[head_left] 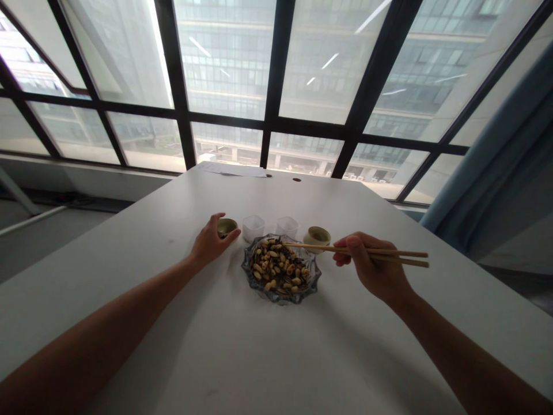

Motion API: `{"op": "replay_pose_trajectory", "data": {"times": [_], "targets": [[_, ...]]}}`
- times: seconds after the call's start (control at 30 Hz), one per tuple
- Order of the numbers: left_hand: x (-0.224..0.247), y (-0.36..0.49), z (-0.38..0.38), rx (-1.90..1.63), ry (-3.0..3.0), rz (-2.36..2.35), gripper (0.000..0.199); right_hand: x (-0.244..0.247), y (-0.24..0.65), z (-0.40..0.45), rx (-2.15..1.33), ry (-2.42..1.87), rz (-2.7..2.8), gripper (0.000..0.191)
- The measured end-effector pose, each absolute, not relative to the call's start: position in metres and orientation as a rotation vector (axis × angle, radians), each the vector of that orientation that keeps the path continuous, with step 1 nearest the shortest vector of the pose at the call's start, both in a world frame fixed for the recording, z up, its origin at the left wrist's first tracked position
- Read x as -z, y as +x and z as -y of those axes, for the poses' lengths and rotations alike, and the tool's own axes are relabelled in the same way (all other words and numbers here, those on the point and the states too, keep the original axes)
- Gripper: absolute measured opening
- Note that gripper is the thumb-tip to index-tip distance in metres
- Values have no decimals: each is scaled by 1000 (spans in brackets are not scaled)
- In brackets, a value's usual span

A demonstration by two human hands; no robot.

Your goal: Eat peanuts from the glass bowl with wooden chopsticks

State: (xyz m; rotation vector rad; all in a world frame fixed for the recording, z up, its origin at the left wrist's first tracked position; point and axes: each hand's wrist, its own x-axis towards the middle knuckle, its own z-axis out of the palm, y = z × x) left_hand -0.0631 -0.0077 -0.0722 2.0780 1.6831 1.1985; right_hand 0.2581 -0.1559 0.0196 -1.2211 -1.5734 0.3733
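Note:
Near the middle of the table stands a scalloped glass bowl (248, 271) holding a mix of pale nuts and dark seeds (279, 266). My right hand (374, 262) grips a pair of wooden chopsticks (401, 253), their tips over the far part of the bowl. Whether anything is pinched at the tips is too small to tell. My left hand (213, 237) is curled around a small olive-green cup (227, 226), thumb and fingers on its sides; a few dark bits show inside the cup.
Two clear plastic cups, the left one (253, 228) and the right one (287, 226), stand behind the bowl. A second greenish cup (317, 236) is to their right. White paper (233, 169) lies at the far edge of the white table (259, 351). Windows and a blue curtain (488, 150) lie beyond.

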Motion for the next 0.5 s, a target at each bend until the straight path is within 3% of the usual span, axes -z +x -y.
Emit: {"op": "replay_pose_trajectory", "data": {"times": [0.27, 0.5], "targets": [[71, -64, 7, -1206, 2080, -1677, 68, -18, 254, 157, -592, -1217, 1579, 55], [69, -64, 9, -1192, 2078, -1689, 68, -18, 256, 155, -517, -1167, 1575, 49]]}}
